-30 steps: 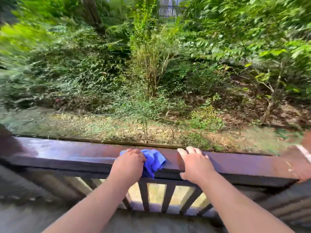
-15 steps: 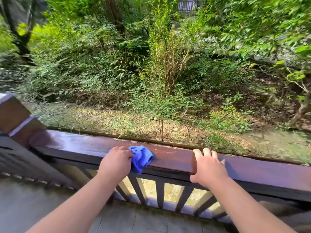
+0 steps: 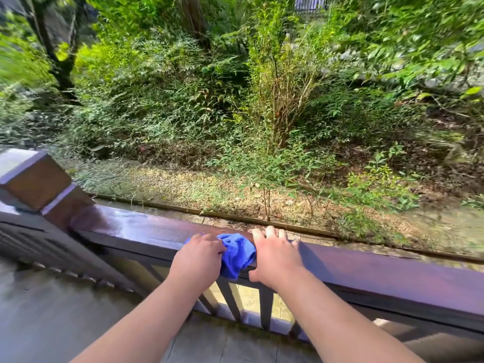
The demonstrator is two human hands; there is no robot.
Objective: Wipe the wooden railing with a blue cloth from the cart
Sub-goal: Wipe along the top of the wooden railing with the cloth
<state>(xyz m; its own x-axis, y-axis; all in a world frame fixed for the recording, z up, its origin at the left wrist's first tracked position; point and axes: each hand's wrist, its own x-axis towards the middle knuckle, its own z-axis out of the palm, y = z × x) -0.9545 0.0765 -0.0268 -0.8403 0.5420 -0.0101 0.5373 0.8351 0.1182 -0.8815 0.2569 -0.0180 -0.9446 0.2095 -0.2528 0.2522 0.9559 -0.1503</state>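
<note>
Nearest, the left hand (image 3: 197, 258) was bunched shut on the blue cloth (image 3: 237, 254), pressing it onto the wooden railing (image 3: 392, 273). It had slid rightward since a moment earlier, so the cloth now touched the right hand (image 3: 275, 255), which lay flat, fingers open, holding nothing. Farther left, near the post (image 3: 34, 179), the rail looked wet, so I'd guess that stretch is done.

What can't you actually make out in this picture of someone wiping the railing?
- Head view: part of the crumpled blue cloth lies under the left hand, so its full extent is hidden.
- The right hand covers the brown wooden railing beneath it; that surface is unseen.
- The railing's right end is cut off by the picture's edge.
- The square wooden corner post is cropped at the left edge.
- The cart is not in view.
- The outer foliage is blurred.
</note>
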